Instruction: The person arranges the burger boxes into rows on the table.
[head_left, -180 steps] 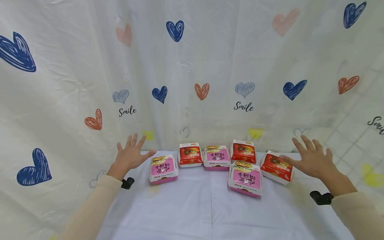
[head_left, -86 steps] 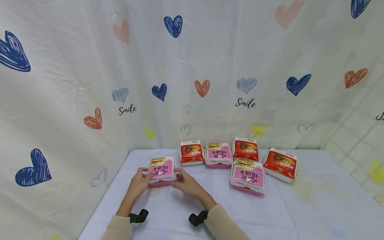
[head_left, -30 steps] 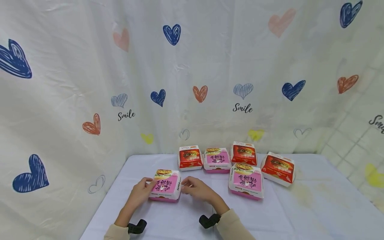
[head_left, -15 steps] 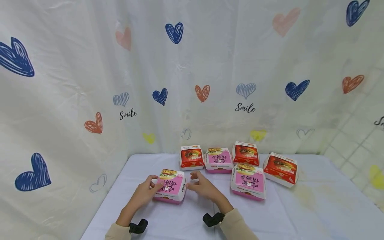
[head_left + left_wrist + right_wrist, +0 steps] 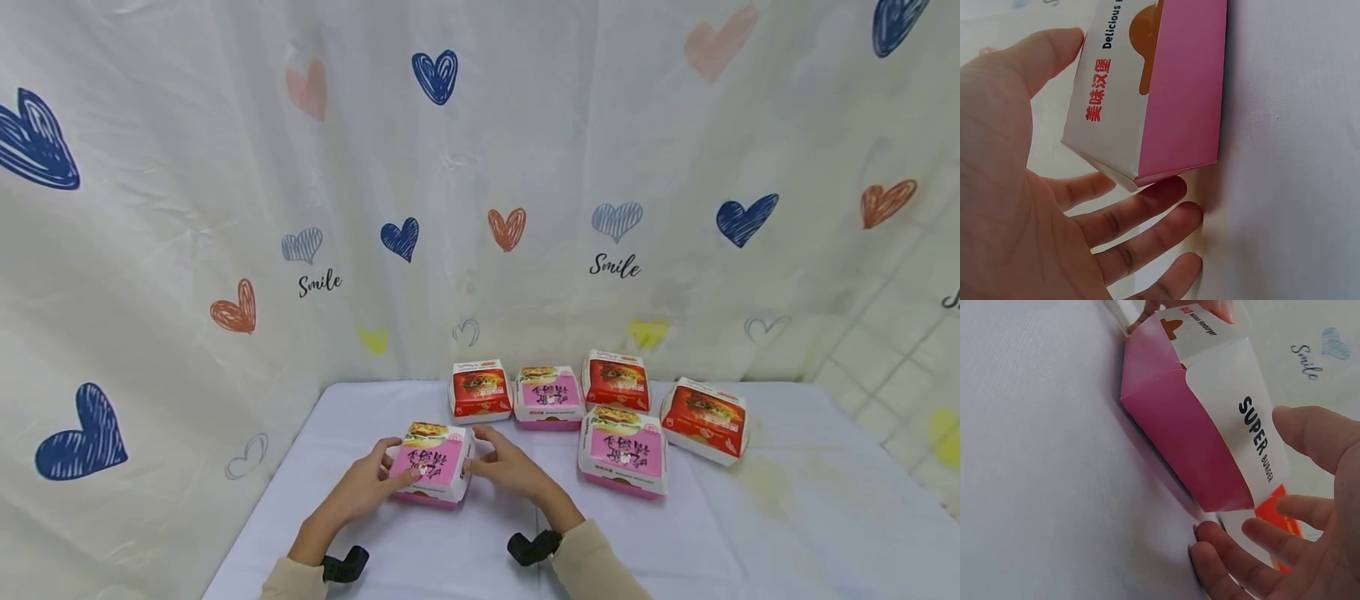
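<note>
A pink-and-white burger box [image 5: 431,457] sits on the table at front left, closed, between the two hands. My left hand [image 5: 363,485] holds its left side, thumb at the lid's front edge and fingers along the side. That thumb and the bent fingers [image 5: 1166,187] also show around the box's corner in the left wrist view. On the other side is my right hand [image 5: 517,471], its thumb [image 5: 1310,428] right at the lid edge beside the "SUPER BURGER" print. The other right fingers are spread beside the box's far corner.
Behind stand a red burger box [image 5: 480,393], a pink one [image 5: 550,396] and another red one [image 5: 617,382] in a row. Farther right are a second pink box [image 5: 624,450] and an angled red box [image 5: 705,418]. A heart-printed curtain [image 5: 540,150] hangs at the table's back edge.
Both hands, spread wide at first, have come in to the left pink burger box. It has shifted right and nearer and turned slightly. Lately the right thumb has closed in on its side.
</note>
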{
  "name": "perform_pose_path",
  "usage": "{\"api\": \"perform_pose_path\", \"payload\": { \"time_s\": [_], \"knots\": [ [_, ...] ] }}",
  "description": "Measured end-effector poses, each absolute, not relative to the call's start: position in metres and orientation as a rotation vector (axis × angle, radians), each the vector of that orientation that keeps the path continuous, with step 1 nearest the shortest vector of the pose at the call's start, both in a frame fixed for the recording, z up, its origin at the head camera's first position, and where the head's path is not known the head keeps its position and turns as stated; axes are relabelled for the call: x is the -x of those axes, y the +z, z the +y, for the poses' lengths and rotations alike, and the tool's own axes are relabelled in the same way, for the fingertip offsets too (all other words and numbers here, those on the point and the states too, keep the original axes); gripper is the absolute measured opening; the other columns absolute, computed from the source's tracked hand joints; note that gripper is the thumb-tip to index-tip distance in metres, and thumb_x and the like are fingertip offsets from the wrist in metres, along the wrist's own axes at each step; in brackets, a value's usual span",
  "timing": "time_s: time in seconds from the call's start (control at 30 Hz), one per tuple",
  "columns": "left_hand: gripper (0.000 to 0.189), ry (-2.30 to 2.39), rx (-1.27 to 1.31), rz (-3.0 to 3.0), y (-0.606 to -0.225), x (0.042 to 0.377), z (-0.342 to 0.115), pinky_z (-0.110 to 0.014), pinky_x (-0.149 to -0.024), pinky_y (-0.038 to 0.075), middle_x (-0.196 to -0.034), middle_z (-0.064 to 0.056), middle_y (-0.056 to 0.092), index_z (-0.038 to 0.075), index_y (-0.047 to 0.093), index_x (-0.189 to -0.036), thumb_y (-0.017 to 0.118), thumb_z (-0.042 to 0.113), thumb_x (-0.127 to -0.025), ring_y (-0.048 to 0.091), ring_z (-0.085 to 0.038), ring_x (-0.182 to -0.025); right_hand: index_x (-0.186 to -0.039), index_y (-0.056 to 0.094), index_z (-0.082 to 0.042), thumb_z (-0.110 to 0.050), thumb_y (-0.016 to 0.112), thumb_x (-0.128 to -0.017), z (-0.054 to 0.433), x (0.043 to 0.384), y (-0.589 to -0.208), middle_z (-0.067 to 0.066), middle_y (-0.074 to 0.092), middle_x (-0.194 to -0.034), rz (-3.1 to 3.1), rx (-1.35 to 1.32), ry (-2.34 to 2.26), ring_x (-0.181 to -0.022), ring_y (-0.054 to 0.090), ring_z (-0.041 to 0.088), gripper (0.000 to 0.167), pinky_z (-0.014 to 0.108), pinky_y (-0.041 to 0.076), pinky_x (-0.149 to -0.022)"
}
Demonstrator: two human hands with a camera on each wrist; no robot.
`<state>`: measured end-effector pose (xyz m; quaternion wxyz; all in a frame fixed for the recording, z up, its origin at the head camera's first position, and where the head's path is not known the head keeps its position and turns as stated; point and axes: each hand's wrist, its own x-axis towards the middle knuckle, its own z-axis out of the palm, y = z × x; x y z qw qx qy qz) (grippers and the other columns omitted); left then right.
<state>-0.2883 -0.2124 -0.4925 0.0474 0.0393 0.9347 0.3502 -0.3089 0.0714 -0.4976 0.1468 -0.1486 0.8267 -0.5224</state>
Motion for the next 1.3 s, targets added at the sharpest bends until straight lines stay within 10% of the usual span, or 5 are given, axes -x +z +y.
{"api": "perform_pose_path", "payload": {
  "time_s": [1.3],
  "knots": [
    [0.053,1.196,-0.256,2.912,-0.503,0.292,-0.219,-0.028,-0.069,0.048,-0.101,0.001,0.066,0.024,0.060,-0.139,0.067,0.051,-0.095,0.058,-0.012,-0.085,-0.126,0.064,-0.015,-0.040,0.053,-0.106,0.083,0.307,-0.486,0.004,0.064,-0.110,2.442,0.550,-1.422,-0.095,0.058,0.020,0.035,0.036,0.048,-0.077]
  ]
}}
